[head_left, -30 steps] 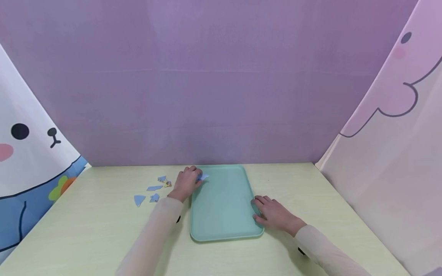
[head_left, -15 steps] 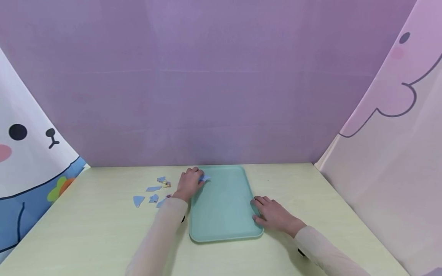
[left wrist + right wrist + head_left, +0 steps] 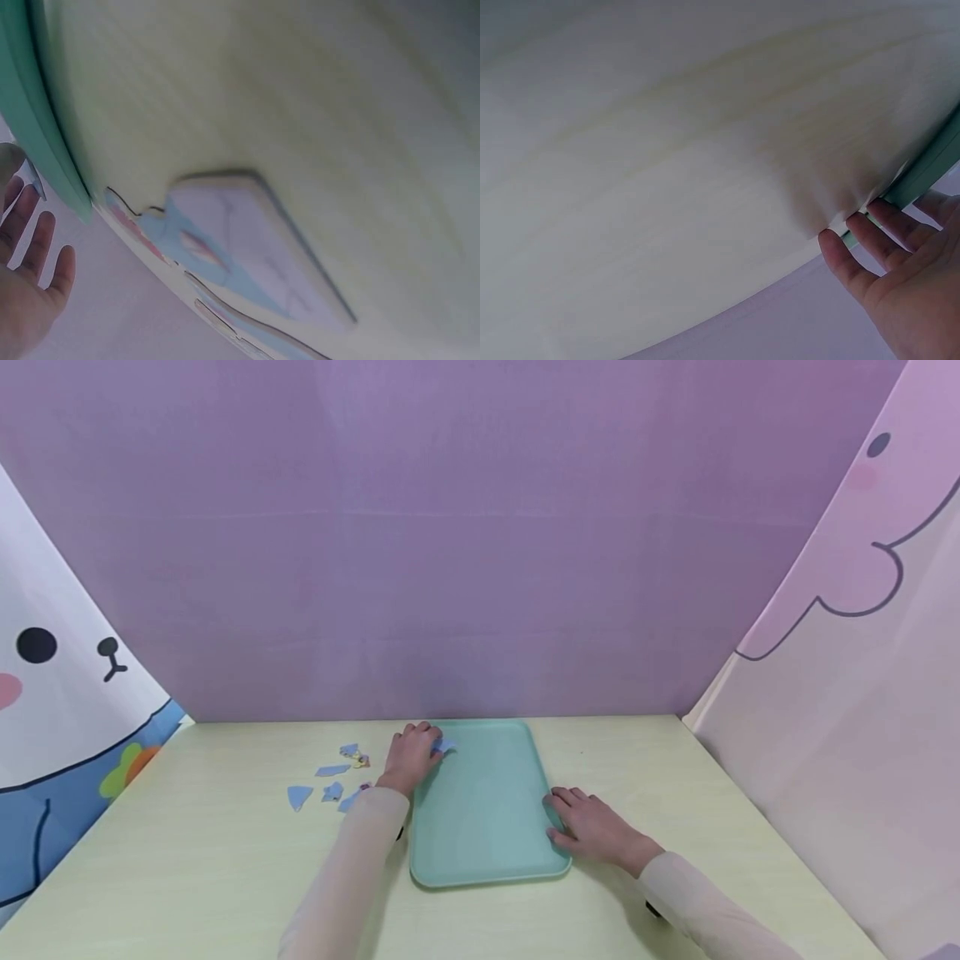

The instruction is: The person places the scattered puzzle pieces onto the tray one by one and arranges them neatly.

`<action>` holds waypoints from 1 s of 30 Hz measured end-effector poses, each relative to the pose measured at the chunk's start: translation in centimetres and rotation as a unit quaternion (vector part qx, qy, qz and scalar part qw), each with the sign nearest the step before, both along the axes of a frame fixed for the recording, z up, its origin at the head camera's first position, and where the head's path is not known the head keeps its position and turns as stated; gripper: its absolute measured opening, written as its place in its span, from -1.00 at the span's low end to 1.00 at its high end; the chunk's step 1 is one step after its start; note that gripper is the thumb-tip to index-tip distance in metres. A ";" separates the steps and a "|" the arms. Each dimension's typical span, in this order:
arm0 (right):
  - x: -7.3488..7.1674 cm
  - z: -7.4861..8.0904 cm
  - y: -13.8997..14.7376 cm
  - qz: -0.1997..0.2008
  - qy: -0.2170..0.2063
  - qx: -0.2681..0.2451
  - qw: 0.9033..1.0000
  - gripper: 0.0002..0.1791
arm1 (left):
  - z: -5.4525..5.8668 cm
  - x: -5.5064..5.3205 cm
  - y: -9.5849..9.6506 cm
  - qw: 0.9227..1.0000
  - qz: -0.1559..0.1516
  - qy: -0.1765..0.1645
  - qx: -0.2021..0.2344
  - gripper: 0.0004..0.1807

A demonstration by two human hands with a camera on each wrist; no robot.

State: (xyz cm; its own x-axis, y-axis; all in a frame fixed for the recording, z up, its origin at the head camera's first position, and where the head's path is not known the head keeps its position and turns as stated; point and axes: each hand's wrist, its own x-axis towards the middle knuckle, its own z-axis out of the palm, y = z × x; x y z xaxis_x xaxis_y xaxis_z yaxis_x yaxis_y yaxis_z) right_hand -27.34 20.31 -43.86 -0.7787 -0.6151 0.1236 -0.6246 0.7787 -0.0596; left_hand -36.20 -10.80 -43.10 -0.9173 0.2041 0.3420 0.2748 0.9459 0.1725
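At the far left corner of the green tray (image 3: 487,814), my left hand (image 3: 408,758) pinches a light blue puzzle piece (image 3: 446,746) between thumb and fingers. In the left wrist view, only a thin edge of that held piece (image 3: 34,180) shows beside the fingers. My right hand (image 3: 596,829) rests on the tray's right rim, its fingers lightly bent and spread, and the right wrist view shows its fingertips (image 3: 829,241) along the green rim (image 3: 922,176).
Several flat, irregular pieces lie left of the tray, among them a triangular blue piece (image 3: 299,797), a long blue piece (image 3: 333,770) and a small blue piece (image 3: 333,792). Another piece (image 3: 349,802) lies by the left sleeve. A purple backdrop (image 3: 480,543) stands behind the table.
My left hand has shifted slightly right with the held puzzle piece, baring another piece beside the sleeve. The right hand stays on the tray's rim.
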 end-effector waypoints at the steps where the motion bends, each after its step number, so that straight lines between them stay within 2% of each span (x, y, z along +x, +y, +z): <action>1: 0.0 0.0 0.0 0.001 0.000 0.000 1.000 -0.47 | 0.0 0.0 0.0 1.000 0.001 -0.002 0.001 -0.68; 8: 0.0 -0.1 0.0 0.006 0.010 -0.001 1.000 -0.47 | 0.3 0.2 -0.1 1.000 0.004 -0.016 0.010 -0.65; 15: -0.2 -0.2 0.2 0.007 0.019 0.002 1.000 -0.47 | 0.5 0.4 -0.8 1.000 -0.010 -0.020 0.003 -0.66; 25: -0.1 -0.1 0.1 0.005 0.015 0.007 1.000 -0.47 | 1.5 1.3 -2.7 0.999 -0.025 -0.036 -0.011 -0.64; 30: -0.1 0.1 0.0 0.004 0.012 0.007 1.000 -0.47 | 1.5 1.7 -4.1 0.999 -0.030 -0.035 -0.017 -0.64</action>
